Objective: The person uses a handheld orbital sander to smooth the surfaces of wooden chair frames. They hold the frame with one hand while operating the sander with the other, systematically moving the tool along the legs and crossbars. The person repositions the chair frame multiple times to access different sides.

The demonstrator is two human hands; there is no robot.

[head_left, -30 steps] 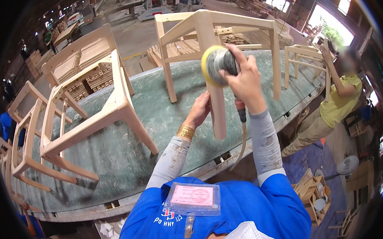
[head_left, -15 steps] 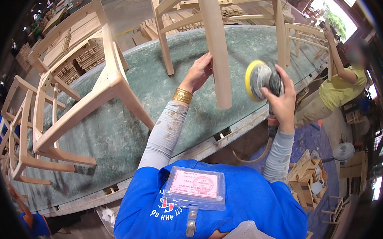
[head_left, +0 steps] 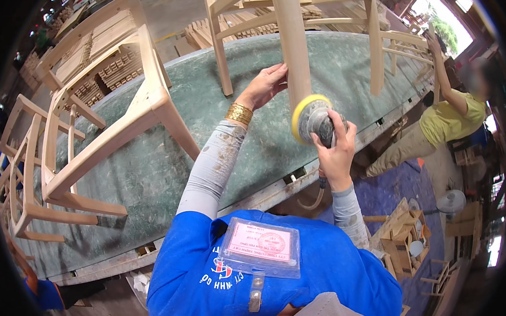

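Note:
My right hand (head_left: 338,154) is wrapped around a round orbital sander (head_left: 319,124) with a yellow-rimmed pad. The pad is tilted against the lower end of a pale wooden chair leg (head_left: 293,43), covering its tip. On the leg's left side, above the sander, my left hand (head_left: 264,88) grips with bent fingers; some fingertips are hidden at the leg's edge. This leg belongs to an unfinished chair frame (head_left: 375,51) on the green worktable (head_left: 241,153). A hose runs down from the sander below my right hand.
More bare chair frames (head_left: 110,130) stand on the table to the left. A person in a yellow shirt (head_left: 452,118) works with a chair at the right. A wooden box (head_left: 406,239) and a fan (head_left: 451,202) are at lower right. Stacked wood (head_left: 110,45) lies beyond the table.
My right hand has brought the sander leftward and slightly down, from beside the chair leg onto its lower end. My left hand stays at the leg, shifted slightly right.

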